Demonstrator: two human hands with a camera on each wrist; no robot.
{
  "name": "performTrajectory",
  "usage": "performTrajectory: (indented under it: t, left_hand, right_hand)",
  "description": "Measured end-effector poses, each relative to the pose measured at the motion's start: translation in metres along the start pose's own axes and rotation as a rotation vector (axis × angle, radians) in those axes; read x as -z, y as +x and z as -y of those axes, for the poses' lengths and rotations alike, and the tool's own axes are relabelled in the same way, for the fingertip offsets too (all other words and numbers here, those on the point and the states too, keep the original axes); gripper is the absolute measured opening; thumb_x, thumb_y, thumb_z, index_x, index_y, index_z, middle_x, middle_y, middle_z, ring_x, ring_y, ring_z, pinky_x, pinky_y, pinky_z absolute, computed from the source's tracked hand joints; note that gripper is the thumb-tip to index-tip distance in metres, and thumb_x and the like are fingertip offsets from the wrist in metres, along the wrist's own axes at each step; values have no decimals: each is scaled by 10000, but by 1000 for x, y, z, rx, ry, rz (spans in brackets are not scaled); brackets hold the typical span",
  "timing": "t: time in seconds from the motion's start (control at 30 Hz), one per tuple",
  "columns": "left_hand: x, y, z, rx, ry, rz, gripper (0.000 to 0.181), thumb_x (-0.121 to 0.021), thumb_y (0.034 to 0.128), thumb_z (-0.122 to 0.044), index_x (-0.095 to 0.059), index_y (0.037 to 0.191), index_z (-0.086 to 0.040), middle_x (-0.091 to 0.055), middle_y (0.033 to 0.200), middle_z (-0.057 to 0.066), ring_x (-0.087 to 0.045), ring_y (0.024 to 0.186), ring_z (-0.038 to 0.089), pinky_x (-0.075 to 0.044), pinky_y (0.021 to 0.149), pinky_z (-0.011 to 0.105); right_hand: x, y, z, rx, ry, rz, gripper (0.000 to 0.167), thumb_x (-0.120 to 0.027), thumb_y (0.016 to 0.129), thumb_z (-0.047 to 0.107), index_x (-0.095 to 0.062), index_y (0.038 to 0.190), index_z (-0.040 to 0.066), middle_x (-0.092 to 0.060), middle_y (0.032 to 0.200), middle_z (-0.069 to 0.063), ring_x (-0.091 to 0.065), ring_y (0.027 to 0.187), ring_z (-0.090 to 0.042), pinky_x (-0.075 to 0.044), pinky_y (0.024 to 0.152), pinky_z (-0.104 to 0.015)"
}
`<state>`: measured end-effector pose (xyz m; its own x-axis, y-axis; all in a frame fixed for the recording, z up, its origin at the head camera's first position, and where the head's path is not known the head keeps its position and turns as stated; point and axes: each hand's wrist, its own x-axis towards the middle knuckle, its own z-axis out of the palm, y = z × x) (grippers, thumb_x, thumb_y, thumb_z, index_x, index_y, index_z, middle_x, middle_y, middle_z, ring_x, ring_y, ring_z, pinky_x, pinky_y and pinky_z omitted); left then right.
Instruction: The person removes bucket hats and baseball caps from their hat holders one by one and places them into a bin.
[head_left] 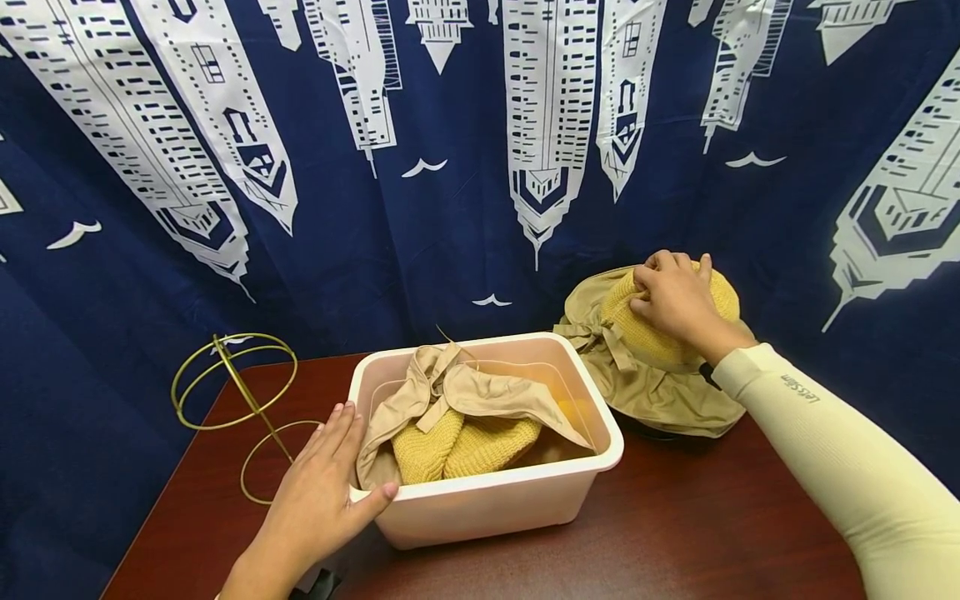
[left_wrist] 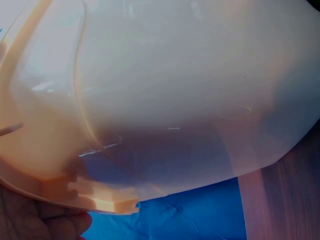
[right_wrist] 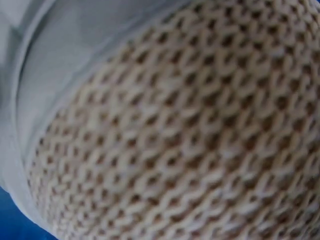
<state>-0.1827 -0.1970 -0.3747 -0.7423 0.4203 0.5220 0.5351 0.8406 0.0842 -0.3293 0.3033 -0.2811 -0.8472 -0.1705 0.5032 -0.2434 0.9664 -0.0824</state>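
A white bin [head_left: 487, 508] holds a hat with a beige fabric brim [head_left: 495, 393] and a yellow knitted crown [head_left: 427, 446]. My left hand [head_left: 318, 487] rests on the bin's near left corner, fingers extended along the side and thumb over the front rim. In the left wrist view its fingers [left_wrist: 60, 222] touch the edge of the bin [left_wrist: 175, 90]. Right of the bin is a second hat [head_left: 682, 400], wide-brimmed with a fabric bow. My right hand [head_left: 678, 300] grips the top of its knitted crown with bent fingers. Knit [right_wrist: 200, 125] fills the right wrist view; the right fingers are hidden there.
A gold wire stand with rings [head_left: 240, 385] is at the left of the dark red table [head_left: 675, 517]. Behind the table hangs a blue curtain [head_left: 450, 225] with white building prints. A small black object [head_left: 324, 583] lies beside the left forearm.
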Motion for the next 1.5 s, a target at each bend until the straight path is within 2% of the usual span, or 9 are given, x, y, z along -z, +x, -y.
performTrajectory:
  t: [0.37,0.67,0.87,1.13,1.5]
  left_hand:
    - [2,2,-1,1,-4,20,883,-618,869,-598,-502,1384,109,-437,1478,261,-377,1401,381,-343,1094,556]
    - [2,1,-2,13,-7,28,883,-613,873,-601,-498,1389,106,-432,1484,256,-368,1408,374,-344,1094,557]
    - [2,0,-2,9,-10,21,882,-615,873,-598,-500,1383,112,-432,1480,263,-368,1406,380,-342,1096,557]
    - [1,1,-1,8,-15,10,881,-632,862,-592,-507,1378,110,-440,1474,265,-382,1395,390,-344,1093,561]
    - [3,2,-1,10,-21,17,888,-625,865,-601,-502,1383,109,-441,1474,264,-384,1395,388,-344,1095,559]
  right_hand:
    - [13,0,-3,20,36,-32,329,-756,881,225,-467,799,89,-499,1070,-190,-434,1117,-495,-6,1045,-795]
    - [26,1,4,71,46,-59,343,-763,881,219,-458,798,87,-513,1031,-167,-442,1116,-481,10,1056,-784]
    - [46,3,15,119,26,-56,337,-759,884,204,-455,792,93,-523,1059,-178,-425,1155,-493,32,1059,-777]
    - [70,10,34,242,-11,-130,324,-797,841,175,-492,761,105,-520,1038,-176,-445,1130,-467,35,1064,-770]
    - [104,18,64,273,5,-173,324,-799,841,200,-501,769,96,-525,1068,-171,-434,1164,-452,47,1090,-735]
